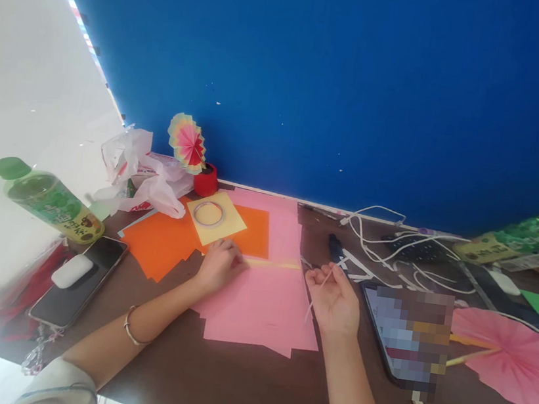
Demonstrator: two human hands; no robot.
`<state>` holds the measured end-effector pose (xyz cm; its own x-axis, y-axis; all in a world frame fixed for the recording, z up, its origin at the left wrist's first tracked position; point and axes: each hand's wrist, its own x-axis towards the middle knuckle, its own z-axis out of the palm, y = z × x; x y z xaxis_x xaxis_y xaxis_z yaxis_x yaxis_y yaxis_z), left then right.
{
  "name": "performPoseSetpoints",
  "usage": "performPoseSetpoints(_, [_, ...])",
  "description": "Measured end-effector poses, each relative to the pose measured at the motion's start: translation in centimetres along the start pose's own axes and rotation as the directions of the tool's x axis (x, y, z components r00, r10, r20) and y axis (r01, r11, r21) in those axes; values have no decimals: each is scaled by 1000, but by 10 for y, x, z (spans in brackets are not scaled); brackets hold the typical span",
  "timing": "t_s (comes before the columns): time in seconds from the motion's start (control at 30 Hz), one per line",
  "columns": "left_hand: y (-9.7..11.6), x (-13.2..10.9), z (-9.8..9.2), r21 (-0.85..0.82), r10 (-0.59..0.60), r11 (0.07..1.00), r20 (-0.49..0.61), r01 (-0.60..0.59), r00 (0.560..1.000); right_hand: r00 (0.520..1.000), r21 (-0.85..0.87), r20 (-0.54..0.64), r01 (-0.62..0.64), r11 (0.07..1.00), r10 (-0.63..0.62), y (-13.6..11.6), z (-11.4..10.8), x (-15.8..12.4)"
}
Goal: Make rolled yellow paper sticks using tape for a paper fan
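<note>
My left hand (218,266) rests on the pink paper (260,307), fingers curled and pressing the left end of a thin yellow strip (274,264) that lies across the sheet. My right hand (333,300) is palm up at the pink paper's right edge, fingers pinched on a thin white stick (318,293). Behind the left hand lie orange sheets (165,241) and a yellow square (217,220) with a tape ring (208,213) on it.
A green bottle (48,199) and a phone (78,279) with a white case on it lie at the left. A tablet (401,335), white cables (393,245) and a pink paper fan (512,356) sit at the right. A small paper umbrella (188,143) in a red pot and plastic bags stand by the blue wall.
</note>
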<state>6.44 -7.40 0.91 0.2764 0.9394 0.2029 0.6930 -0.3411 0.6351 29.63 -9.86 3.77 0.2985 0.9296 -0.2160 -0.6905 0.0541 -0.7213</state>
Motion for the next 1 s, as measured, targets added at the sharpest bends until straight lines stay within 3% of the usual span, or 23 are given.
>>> performPoseSetpoints(0.13, [-3,0,-2,-227,-25,973,44,35,999,999,-44,6,36,998,-36,-1,-1,1])
performPoseSetpoints(0.27, [-3,2,0,-468,-112,870,123,157,986,998,-95,46,44,994,-40,-4,0,-1])
performPoseSetpoints(0.43, [-2,8,-4,-594,-173,741,284,315,943,993,-200,117,37,979,-13,-6,3,-7])
performPoseSetpoints(0.53, [-8,11,-7,-620,-133,693,393,369,910,988,-285,156,61,956,-17,-4,3,-9])
performPoseSetpoints(0.63, [-17,15,-7,-599,-6,739,451,308,892,969,-384,246,112,917,-16,-1,-2,-9])
performPoseSetpoints(0.7, [-21,16,-6,-589,65,779,415,213,908,955,-414,296,148,898,-21,2,-6,-8])
performPoseSetpoints(0.8, [-22,18,-7,-551,34,817,337,167,941,953,-433,302,157,888,-22,5,-10,-6])
performPoseSetpoints(0.9, [-17,17,-12,-445,2,881,345,162,939,964,-459,267,121,880,6,6,-13,-4])
performPoseSetpoints(1.0, [-9,15,-17,-240,55,971,291,17,955,971,-475,237,89,876,30,6,-12,-4])
